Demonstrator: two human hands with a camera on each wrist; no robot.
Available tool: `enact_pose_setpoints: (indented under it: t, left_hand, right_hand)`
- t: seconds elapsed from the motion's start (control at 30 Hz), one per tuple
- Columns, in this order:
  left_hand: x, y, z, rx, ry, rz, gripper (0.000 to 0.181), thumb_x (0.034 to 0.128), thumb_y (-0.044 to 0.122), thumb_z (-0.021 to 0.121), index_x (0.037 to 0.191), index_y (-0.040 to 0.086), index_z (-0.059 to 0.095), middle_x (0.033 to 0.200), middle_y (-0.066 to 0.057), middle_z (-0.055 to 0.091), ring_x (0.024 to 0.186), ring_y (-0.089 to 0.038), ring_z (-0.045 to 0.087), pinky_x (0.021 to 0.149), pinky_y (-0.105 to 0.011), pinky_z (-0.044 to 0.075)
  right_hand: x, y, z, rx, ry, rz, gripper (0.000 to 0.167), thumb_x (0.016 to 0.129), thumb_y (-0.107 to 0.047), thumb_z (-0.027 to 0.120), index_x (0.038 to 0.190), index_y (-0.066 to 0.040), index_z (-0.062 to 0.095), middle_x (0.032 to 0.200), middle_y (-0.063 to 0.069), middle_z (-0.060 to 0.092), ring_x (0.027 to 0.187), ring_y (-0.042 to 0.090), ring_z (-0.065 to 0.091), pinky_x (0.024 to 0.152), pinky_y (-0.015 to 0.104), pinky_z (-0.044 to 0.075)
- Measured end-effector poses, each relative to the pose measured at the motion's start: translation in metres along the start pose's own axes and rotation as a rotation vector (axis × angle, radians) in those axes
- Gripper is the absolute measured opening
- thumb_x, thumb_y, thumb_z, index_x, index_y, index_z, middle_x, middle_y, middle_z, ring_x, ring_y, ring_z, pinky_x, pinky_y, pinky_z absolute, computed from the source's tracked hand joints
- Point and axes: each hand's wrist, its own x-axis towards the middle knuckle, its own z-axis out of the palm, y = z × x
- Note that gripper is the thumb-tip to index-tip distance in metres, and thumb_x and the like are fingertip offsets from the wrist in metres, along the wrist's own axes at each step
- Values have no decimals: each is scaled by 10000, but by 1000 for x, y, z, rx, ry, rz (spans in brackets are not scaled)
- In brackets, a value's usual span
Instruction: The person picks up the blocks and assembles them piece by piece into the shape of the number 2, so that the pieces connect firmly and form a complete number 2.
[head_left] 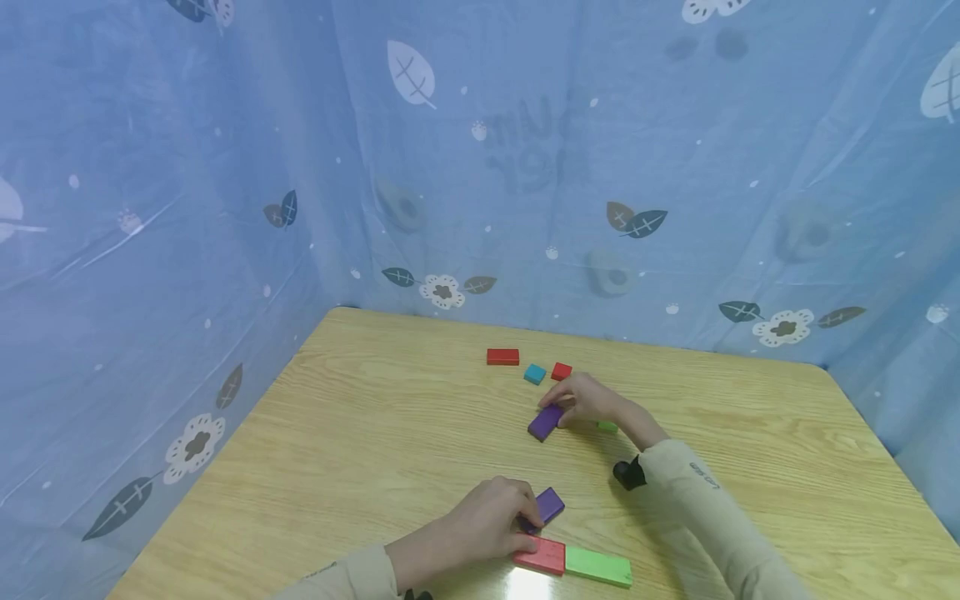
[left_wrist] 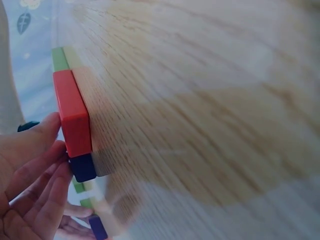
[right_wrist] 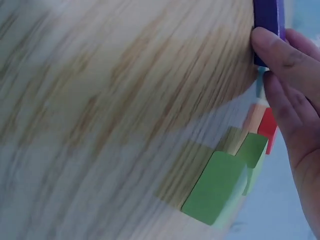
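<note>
In the head view my left hand [head_left: 491, 521] is at a red block [head_left: 551, 557] near the table's front. Its thumb lies on the red block's left end, and its curled fingers reach the far side, against a slanted purple block [head_left: 551, 504]. A long light green block [head_left: 598, 567] lies end to end with the red one. Farther back, my right hand [head_left: 591, 398] pinches another purple block [head_left: 545, 423] between thumb and fingers. The right wrist view shows that purple block [right_wrist: 267, 22] with the thumb on its face.
Beyond the right hand lie a small red block [head_left: 562, 372], a small blue block [head_left: 535, 374] and a longer red block [head_left: 503, 357]. A green block [head_left: 607, 427] is partly hidden by the right wrist. Blue patterned curtains [head_left: 525, 167] stand around the wooden table [head_left: 375, 392].
</note>
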Motion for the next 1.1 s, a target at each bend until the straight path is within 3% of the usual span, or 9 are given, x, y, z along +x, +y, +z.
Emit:
enact_pose_setpoints:
  t: [0.1, 0.33, 0.63, 1.1]
  left_hand:
    - [1, 1, -1, 4, -2, 4, 184, 760, 284, 812, 898, 170, 774, 897, 128, 657, 837, 46, 568, 738, -107, 434]
    - [2, 4, -2, -2, -12, 0, 183, 761, 282, 811, 900, 170, 773, 898, 130, 661, 838, 44, 566, 759, -123, 437]
    - [0, 4, -3, -13, -19, -30, 183, 751, 264, 820, 900, 168, 777, 910, 120, 664, 847, 32, 571, 755, -130, 441]
    - [0, 4, -2, 1, -21, -45, 186, 746, 277, 823, 895, 177, 777, 905, 124, 658, 839, 33, 566, 754, -128, 437]
  right_hand:
    - [0, -2, -1, -49, 14, -15, 301, 741, 64, 764, 1033, 12, 717, 1053, 138, 694, 1024, 327, 629, 844, 333, 522]
    - [-12, -3, -5, -3, 82, -31, 263, 743, 37, 775, 997, 4, 716, 1021, 140, 690, 994, 336, 624, 831, 377, 528]
    - [-29, -7, -8, 49, 90, -10, 264, 748, 30, 770, 1004, 1, 713, 1039, 149, 687, 1011, 336, 613, 865, 438, 506]
    - [-52, -17, -1, 176, 68, -2, 277, 761, 35, 758, 1029, -11, 703, 1046, 128, 676, 1030, 298, 611, 895, 312, 492]
